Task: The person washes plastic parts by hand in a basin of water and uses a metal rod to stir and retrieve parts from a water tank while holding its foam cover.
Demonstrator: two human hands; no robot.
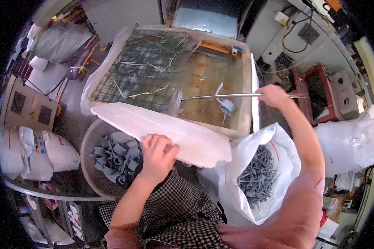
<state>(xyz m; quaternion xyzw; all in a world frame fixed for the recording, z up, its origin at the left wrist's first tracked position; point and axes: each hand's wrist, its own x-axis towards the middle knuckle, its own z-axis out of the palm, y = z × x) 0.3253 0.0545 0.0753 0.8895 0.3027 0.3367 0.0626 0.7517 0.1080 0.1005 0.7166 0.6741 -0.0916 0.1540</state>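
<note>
My left hand (158, 155) grips the near edge of a long white board (170, 133), its fingers curled over it. The board lies slanted across the front of a water-filled tub (241, 132). In my right hand (273, 96), closed at the tub's right side, is a thin metal rod (220, 96). The rod reaches left over the brownish water, its far end by a small pale piece (177, 101). A light grey plastic part (226, 108) sits in the water just below the rod.
Green netting (141, 62) with sprue-like sticks covers the tub's left half. A round basin (87, 166) of grey plastic parts stands at front left; a white sack (286, 166) of grey pieces stands at front right. Filled white bags (58, 151) sit further left, a red frame (309, 95) right.
</note>
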